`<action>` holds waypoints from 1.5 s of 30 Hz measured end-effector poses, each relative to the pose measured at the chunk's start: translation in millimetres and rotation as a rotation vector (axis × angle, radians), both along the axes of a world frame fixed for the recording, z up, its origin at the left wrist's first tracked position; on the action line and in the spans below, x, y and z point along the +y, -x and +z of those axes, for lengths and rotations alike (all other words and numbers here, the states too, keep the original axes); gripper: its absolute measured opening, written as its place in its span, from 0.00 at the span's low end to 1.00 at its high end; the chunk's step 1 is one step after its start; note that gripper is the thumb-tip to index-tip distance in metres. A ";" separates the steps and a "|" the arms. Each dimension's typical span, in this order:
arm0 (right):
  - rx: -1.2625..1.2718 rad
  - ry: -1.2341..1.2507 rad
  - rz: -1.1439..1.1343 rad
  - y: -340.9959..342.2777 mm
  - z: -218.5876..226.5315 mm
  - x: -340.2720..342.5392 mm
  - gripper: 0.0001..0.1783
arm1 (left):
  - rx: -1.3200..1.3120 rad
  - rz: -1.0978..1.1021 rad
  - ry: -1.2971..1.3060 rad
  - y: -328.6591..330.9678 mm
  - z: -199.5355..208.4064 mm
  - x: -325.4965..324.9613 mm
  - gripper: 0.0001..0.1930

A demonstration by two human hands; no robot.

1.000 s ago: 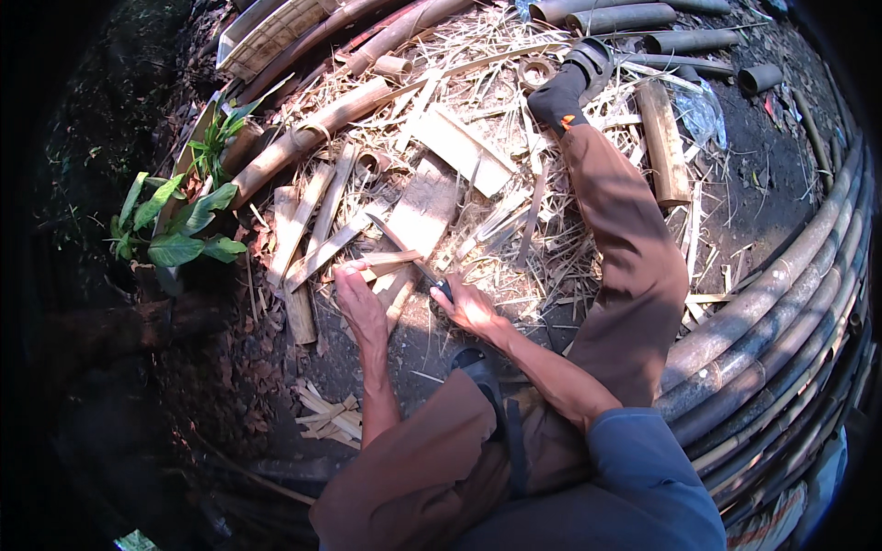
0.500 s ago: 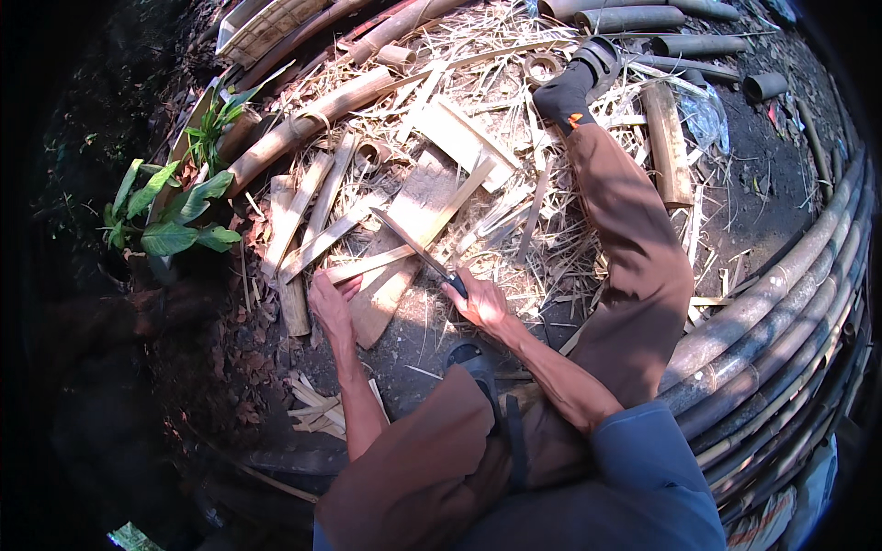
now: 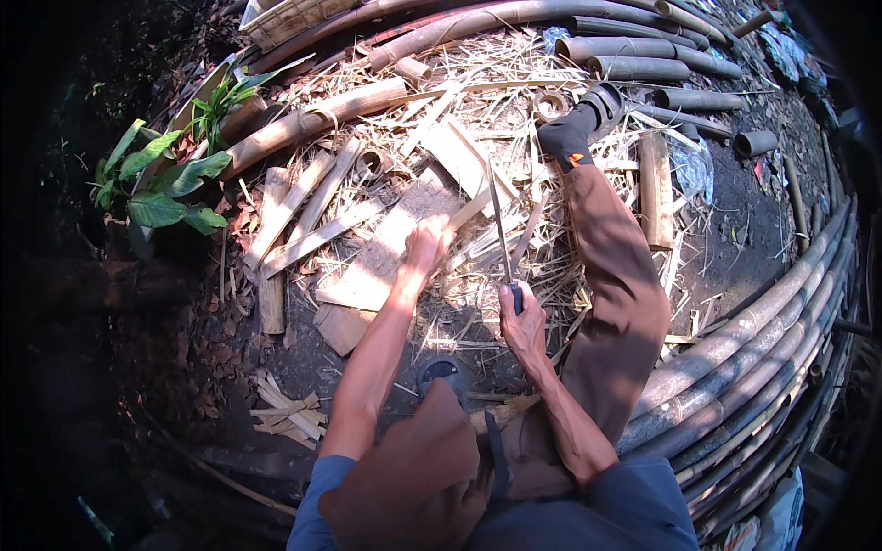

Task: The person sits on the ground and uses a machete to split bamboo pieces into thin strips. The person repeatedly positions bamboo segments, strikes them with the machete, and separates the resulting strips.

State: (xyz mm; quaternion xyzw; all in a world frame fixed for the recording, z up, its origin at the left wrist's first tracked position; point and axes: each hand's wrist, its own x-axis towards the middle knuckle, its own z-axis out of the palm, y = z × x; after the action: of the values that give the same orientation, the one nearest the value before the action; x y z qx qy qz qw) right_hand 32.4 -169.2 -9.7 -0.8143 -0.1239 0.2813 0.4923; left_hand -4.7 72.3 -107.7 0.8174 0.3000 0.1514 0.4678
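A person's bare hands at work on ground strewn with pale bamboo shavings (image 3: 501, 69). The left hand (image 3: 428, 244) is closed in a fist around the near end of a bamboo strip (image 3: 470, 210), which slants up and to the right above a flat wooden board (image 3: 390, 241). The right hand (image 3: 524, 328) grips the dark handle of a long knife (image 3: 501, 225), its fingers wrapped round and the blade pointing away from the body. The strip's far end lies at the line of the blade; I cannot tell whether the two touch. Beyond the board lies a broad pale piece of split bamboo (image 3: 455, 151), and left of the board several split lengths (image 3: 299, 207) rest side by side. A small heap of short strips (image 3: 289, 410) lies near the left forearm. The right leg, in brown trousers (image 3: 614, 266), stretches forward to a foot in a dark sock (image 3: 568, 136) and a sandal (image 3: 603, 106); just left of it sits a bamboo ring (image 3: 551, 106). Long bamboo poles (image 3: 726, 358) curve along the right side, and a leafy green plant (image 3: 165, 188) stands at the left.
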 end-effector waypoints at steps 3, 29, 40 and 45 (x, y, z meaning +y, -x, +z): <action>0.071 0.042 -0.079 -0.5 -12.6 -15.2 0.25 | -0.080 0.188 0.078 6.1 62.3 -3.2 0.05; 0.140 -0.020 0.401 64.4 -61.8 20.8 0.19 | -0.159 0.829 0.101 101.2 111.4 -49.1 0.32; -0.153 -0.149 0.383 79.7 -56.2 12.4 0.17 | 0.071 0.668 -0.063 115.7 91.6 -48.0 0.29; -0.192 -0.169 0.348 80.2 -69.8 9.7 0.17 | 0.048 0.707 0.034 101.3 103.1 -54.0 0.29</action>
State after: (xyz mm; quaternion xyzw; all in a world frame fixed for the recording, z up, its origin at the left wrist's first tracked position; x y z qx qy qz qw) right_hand -47.8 -159.5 -79.5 -0.7596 -0.3320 0.2716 0.4888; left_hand -106.0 18.3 -4.6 0.6586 0.5777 0.2797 0.3928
